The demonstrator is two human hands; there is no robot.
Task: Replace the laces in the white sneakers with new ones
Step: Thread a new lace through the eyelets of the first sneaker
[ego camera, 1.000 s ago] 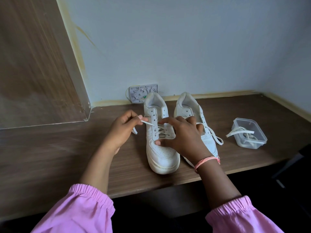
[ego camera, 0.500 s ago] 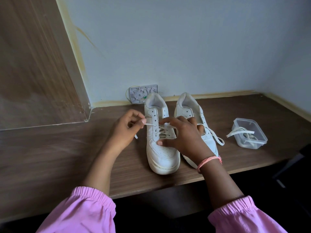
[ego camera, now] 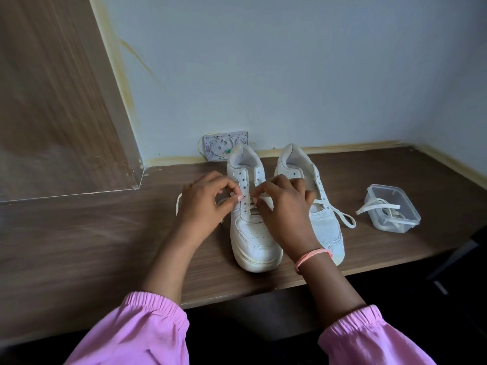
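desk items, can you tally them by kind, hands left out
white sneakers: 2, left one and right one
clear plastic container holding laces: 1
grey wall plate at the back: 1
total: 4

We see soft, even daylight with only faint shadows. The wall [ego camera: 290, 61] looks bright, and below the tabletop [ego camera: 79, 246] it is dark. Edges bend a little; everything looks sharp.
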